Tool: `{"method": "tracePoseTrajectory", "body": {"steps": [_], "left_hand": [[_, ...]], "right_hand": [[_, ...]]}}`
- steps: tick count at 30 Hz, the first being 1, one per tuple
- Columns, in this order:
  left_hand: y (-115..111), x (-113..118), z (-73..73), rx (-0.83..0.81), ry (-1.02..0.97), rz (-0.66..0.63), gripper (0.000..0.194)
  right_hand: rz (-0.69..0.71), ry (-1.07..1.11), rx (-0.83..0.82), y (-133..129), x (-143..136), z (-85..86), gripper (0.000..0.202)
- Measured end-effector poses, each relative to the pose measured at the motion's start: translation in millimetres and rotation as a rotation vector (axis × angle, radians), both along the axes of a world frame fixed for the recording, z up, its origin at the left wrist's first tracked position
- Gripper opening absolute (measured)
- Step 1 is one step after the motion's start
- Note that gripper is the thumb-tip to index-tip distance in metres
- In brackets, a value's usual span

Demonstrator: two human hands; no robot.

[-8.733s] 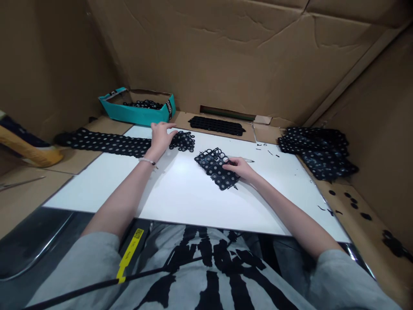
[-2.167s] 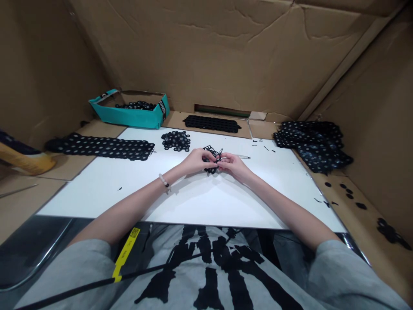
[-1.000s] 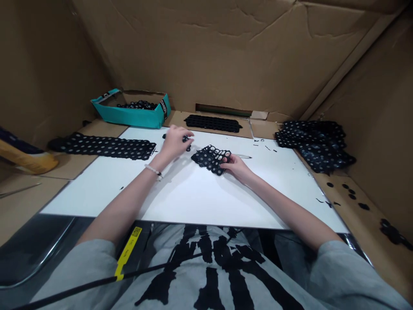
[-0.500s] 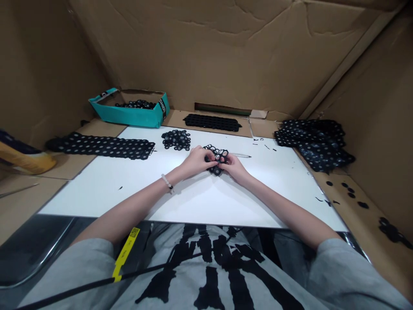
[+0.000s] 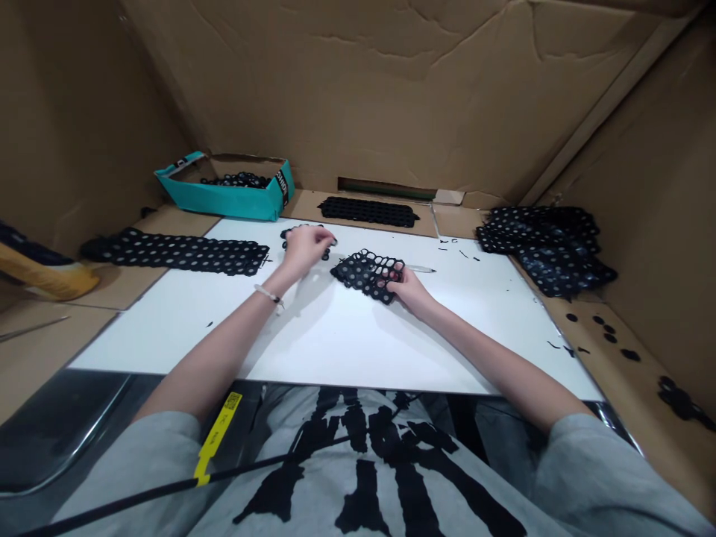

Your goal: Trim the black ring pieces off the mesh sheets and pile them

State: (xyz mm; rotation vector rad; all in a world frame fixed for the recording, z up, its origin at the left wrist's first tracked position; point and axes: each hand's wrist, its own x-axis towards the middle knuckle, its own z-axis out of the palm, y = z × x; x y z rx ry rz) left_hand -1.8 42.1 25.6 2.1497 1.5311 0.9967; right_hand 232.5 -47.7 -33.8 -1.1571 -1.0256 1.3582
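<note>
My right hand (image 5: 412, 291) pinches the right end of a black mesh piece (image 5: 361, 277) full of round holes, which is spread low over the white board (image 5: 335, 343). Its upper edge shows open loops. To the left, my left hand (image 5: 303, 247) is raised over a small pile of black rings (image 5: 325, 254), mostly covering it. Thumb and fingertips are pressed together on a tiny dark piece (image 5: 334, 242) that looks like one of those rings. A thin pen-like tool (image 5: 421, 269) lies just behind my right hand.
A teal box (image 5: 224, 201) holds more black rings. Long mesh strips lie at left (image 5: 184, 252) and back (image 5: 368, 212). A black mesh heap (image 5: 553, 246) is at right, with black scraps (image 5: 609, 338) nearby. A yellow container (image 5: 48, 272) stands left. Cardboard walls (image 5: 358, 97) surround the board.
My left hand has let go of the mesh and moved left to the ring pile. The mesh, kept in my right hand, now lies more spread out.
</note>
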Motion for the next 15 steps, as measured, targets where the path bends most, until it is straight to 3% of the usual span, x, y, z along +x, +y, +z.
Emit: {"method": "tracePoseTrajectory", "body": {"steps": [4, 7, 10, 13, 15], "left_hand": [[18.8, -36.2, 2.2, 0.145, 0.105, 0.247, 0.017], [18.3, -39.8, -0.1, 0.206, 0.211, 0.265, 0.018], [3.6, -20.0, 0.9, 0.243, 0.230, 0.089, 0.023], [-19.7, 9.4, 1.3, 0.135, 0.273, -0.266, 0.023], [-33.3, 25.3, -2.0, 0.065, 0.273, -0.423, 0.028]], "right_hand": [[0.043, 0.104, -0.008, -2.0, 2.6, 5.4, 0.046], [0.065, 0.138, -0.034, -3.0, 3.1, 7.9, 0.052], [0.070, 0.138, -0.036, -3.1, 2.1, 8.4, 0.055], [0.066, 0.147, -0.018, -4.2, -0.8, 9.8, 0.057], [0.077, 0.157, 0.005, -5.9, -2.8, 11.9, 0.057]]}}
